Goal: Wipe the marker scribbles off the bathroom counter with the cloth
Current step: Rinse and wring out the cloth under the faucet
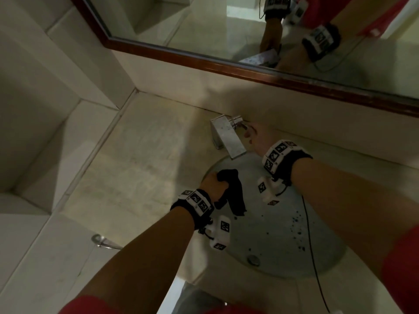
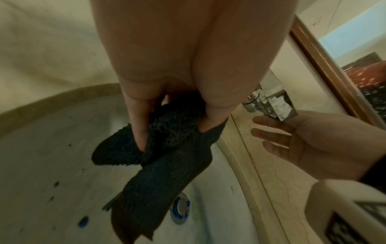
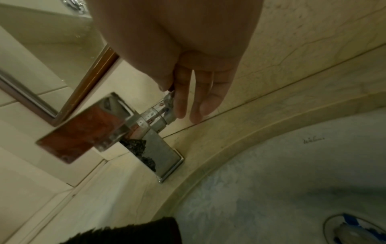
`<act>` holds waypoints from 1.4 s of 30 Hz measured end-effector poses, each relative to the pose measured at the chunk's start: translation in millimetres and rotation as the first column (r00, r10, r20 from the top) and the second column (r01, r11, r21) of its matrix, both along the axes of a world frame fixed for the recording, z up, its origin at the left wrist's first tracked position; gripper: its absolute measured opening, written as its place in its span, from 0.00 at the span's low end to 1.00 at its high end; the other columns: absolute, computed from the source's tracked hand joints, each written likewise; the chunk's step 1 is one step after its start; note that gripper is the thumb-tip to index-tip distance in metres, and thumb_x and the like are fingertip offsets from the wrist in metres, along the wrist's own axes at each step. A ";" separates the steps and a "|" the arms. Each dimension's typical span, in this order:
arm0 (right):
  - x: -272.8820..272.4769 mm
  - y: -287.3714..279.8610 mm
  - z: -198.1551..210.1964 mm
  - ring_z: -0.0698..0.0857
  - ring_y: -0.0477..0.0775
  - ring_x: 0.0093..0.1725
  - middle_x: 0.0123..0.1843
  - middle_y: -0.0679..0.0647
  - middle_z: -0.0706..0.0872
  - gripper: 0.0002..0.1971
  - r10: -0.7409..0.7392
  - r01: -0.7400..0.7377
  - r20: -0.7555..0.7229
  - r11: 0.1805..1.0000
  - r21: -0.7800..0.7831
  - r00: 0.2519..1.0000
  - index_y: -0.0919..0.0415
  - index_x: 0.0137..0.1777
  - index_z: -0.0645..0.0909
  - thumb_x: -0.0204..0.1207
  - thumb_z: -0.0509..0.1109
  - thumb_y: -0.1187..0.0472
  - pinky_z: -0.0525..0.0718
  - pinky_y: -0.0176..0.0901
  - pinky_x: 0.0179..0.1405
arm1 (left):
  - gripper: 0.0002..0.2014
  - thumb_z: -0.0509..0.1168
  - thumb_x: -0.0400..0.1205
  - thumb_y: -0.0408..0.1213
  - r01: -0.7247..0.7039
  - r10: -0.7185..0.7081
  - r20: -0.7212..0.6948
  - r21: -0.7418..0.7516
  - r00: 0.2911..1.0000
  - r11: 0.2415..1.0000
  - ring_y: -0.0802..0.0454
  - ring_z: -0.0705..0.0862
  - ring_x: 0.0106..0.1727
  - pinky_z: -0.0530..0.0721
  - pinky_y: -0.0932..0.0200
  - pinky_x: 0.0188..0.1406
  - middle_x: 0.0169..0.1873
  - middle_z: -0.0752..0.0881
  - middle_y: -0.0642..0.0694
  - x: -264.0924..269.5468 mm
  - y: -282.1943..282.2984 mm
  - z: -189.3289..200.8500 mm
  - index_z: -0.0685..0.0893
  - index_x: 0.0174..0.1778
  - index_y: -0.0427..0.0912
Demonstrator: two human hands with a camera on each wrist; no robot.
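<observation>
While the cloth (image 1: 231, 191) is clenched in the left hand (image 1: 214, 185) and hangs over the sink basin (image 1: 317, 252) beside the bench (image 1: 140, 155), the tap lever (image 3: 167, 99) is pinched by the right hand (image 1: 256, 139).

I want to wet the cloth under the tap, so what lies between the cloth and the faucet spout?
Nothing: in the head view only bare basin shows between the cloth in the left hand and the faucet spout.
</observation>
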State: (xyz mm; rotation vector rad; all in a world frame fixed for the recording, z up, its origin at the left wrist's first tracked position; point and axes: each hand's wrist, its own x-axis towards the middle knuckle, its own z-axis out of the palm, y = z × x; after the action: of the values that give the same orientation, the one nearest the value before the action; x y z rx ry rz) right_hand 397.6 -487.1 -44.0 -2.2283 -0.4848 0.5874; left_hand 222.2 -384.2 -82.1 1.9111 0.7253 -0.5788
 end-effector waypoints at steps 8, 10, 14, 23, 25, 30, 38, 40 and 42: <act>4.2 -2.0 -1.0 0.85 0.65 0.47 0.52 0.63 0.87 0.18 -0.001 0.002 0.037 1.000 -0.015 0.999 0.66 0.52 0.84 0.88 0.54 0.59 0.84 0.59 0.53 | 0.15 0.62 0.83 0.35 -0.004 0.003 -0.014 -0.011 1.000 1.000 0.46 0.74 0.28 0.74 0.52 0.36 0.24 0.74 0.42 9.2 0.6 -4.0 0.73 0.29 0.38; 4.9 -2.9 -2.5 0.85 0.66 0.47 0.52 0.64 0.87 0.18 -0.001 0.002 0.037 1.000 -0.020 0.999 0.66 0.50 0.84 0.87 0.54 0.60 0.84 0.60 0.52 | 0.16 0.62 0.83 0.36 -0.003 0.003 -0.011 -0.014 1.000 1.000 0.44 0.75 0.31 0.74 0.51 0.36 0.24 0.74 0.41 10.6 0.5 -4.5 0.73 0.28 0.38; 6.3 -3.1 -2.3 0.85 0.66 0.48 0.52 0.63 0.87 0.17 -0.017 0.017 0.013 1.000 -0.002 1.000 0.66 0.53 0.84 0.87 0.54 0.60 0.84 0.60 0.54 | 0.18 0.61 0.83 0.35 0.017 -0.017 -0.013 -0.005 1.000 1.000 0.45 0.73 0.30 0.73 0.51 0.37 0.23 0.72 0.42 13.6 0.8 -3.6 0.72 0.26 0.39; 3.3 -7.1 -2.1 0.86 0.62 0.48 0.52 0.59 0.88 0.17 -0.025 0.025 0.013 1.000 -0.015 1.000 0.61 0.53 0.84 0.87 0.53 0.57 0.84 0.57 0.54 | 0.09 0.61 0.82 0.36 0.032 -0.032 0.021 -0.007 0.999 0.999 0.44 0.78 0.36 0.78 0.50 0.39 0.34 0.80 0.34 20.0 1.6 0.5 0.81 0.39 0.35; -3.9 -10.5 -7.5 0.87 0.65 0.49 0.53 0.61 0.88 0.16 -0.040 0.039 -0.049 0.999 -0.021 0.998 0.60 0.56 0.83 0.86 0.54 0.57 0.84 0.58 0.55 | 0.12 0.62 0.82 0.37 0.041 -0.041 0.033 0.011 0.999 0.999 0.40 0.82 0.39 0.83 0.44 0.44 0.38 0.84 0.29 22.6 1.4 -1.8 0.83 0.42 0.31; -33.6 -28.2 -13.7 0.85 0.56 0.50 0.53 0.56 0.86 0.13 0.260 -0.302 -0.274 0.945 -0.124 0.926 0.59 0.62 0.82 0.81 0.66 0.58 0.79 0.38 0.42 | 0.15 0.63 0.81 0.42 0.097 -0.097 0.022 0.027 0.995 0.995 0.38 0.83 0.43 0.84 0.42 0.52 0.44 0.86 0.27 32.7 -1.9 -3.4 0.85 0.47 0.31; -33.2 -34.7 -10.1 0.85 0.60 0.45 0.43 0.61 0.87 0.09 0.375 -0.413 -0.176 0.855 -0.313 0.910 0.64 0.44 0.86 0.75 0.74 0.57 0.82 0.49 0.45 | 0.12 0.63 0.83 0.34 0.136 -0.137 0.006 0.039 0.991 0.990 0.46 0.81 0.55 0.80 0.50 0.63 0.58 0.83 0.40 42.7 1.7 -1.1 0.82 0.61 0.39; -33.6 -35.2 -9.3 0.82 0.57 0.39 0.36 0.57 0.84 0.08 0.340 -0.356 -0.107 0.876 -0.324 0.934 0.61 0.38 0.83 0.76 0.72 0.58 0.78 0.44 0.37 | 0.15 0.62 0.86 0.35 0.212 -0.214 -0.003 0.153 0.977 0.965 0.41 0.83 0.59 0.80 0.52 0.61 0.63 0.84 0.38 44.1 6.3 -1.5 0.81 0.67 0.35; -35.2 -32.9 -10.5 0.79 0.54 0.37 0.35 0.54 0.82 0.09 0.316 -0.315 -0.053 0.892 -0.323 0.947 0.58 0.35 0.78 0.77 0.69 0.61 0.72 0.40 0.33 | 0.15 0.61 0.86 0.36 0.204 -0.213 0.013 0.223 0.977 0.953 0.37 0.83 0.60 0.79 0.52 0.58 0.61 0.84 0.35 47.1 8.4 2.4 0.81 0.66 0.34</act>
State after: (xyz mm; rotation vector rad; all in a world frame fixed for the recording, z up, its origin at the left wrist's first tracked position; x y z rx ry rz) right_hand 362.3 -520.1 -54.5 -2.4809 -0.8109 0.8921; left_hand 269.3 -375.9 -79.7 2.2174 0.5865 -0.6115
